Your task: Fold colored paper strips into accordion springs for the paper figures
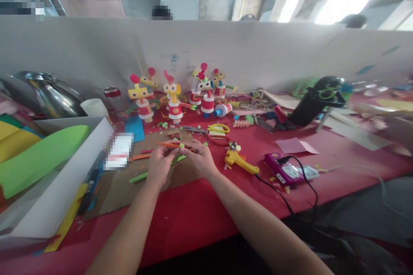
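Between my two hands is a small folded paper piece, with an orange paper strip [165, 144] pointing left and a light green fold [182, 146] at its centre. My left hand [162, 160] pinches it from the left, fingers closed. From the right, my right hand [202, 158] pinches the same piece. Beneath them lies a brown cardboard sheet [118, 195] with a loose green strip [138, 177] and an orange strip [139, 157]. A pleated paper spring [174, 135] rests just beyond my fingers. Scissors with yellow handles [219, 128] lie past my right hand.
Several paper-cup figures [175, 110] stand at the back by the partition. To the right are a yellow glue gun [243, 164], a purple power strip [284, 169] with cables, and a black holder [303, 105]. A white box [64, 184] of coloured sheets fills the left side.
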The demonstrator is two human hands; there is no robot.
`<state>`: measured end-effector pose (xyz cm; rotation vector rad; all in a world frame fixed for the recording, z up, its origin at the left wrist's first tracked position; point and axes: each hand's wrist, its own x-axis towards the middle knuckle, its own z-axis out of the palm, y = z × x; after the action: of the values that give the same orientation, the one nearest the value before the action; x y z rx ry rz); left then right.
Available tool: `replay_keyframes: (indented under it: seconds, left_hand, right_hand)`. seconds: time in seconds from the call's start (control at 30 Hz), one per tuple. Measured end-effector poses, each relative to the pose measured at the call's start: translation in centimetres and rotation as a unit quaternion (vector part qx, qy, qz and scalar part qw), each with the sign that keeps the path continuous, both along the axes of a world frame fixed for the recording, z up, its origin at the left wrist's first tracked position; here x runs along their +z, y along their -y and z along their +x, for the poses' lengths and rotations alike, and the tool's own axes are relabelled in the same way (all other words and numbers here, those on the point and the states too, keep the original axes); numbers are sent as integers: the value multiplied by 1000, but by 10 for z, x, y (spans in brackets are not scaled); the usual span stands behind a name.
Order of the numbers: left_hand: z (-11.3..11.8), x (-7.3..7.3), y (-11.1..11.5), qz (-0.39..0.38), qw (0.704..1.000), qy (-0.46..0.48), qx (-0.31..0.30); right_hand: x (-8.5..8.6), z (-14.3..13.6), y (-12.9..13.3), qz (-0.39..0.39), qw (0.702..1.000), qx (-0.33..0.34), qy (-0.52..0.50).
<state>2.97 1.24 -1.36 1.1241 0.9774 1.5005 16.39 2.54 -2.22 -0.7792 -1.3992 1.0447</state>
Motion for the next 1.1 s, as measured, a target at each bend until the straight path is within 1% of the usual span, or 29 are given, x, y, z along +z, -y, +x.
replay_keyframes:
  seconds: [0.2, 0.33, 0.4, 0.5, 0.67, 0.77, 0.9, 1.0, 1.1]
  left_hand:
    - [2, -5, 0, -24, 999, 46, -15]
    - [5, 0, 5, -31, 999, 15, -8]
    - [5, 4, 7, -33, 999, -7, -9]
    - [3, 6, 7, -51, 998, -7, -30]
    - [-1, 3, 6, -80, 994, 16, -74]
    - [-2, 1, 5, -94, 991, 32, -86]
    - [-3, 2, 4, -106, 990, 36, -82]
    - [-3, 3, 4, -109, 991, 28, -71]
    - [-4, 3, 3, -125, 989, 41, -66]
  right_hand:
    - [-1, 2, 0, 29, 999, -7, 26]
    - [-4, 2, 0, 33, 999, -30, 32]
    - [-4, 2, 0, 16, 999, -33, 32]
    - [-3, 3, 2, -23, 999, -13, 27]
    - [1, 4, 4, -93, 995, 30, -27]
    - [2, 4, 4, -106, 992, 45, -46]
    - [-1, 5, 2, -114, 989, 73, -56]
    - [-4, 4, -1, -160, 981, 73, -82]
    - [-4, 1, -2, -213, 962, 101, -134]
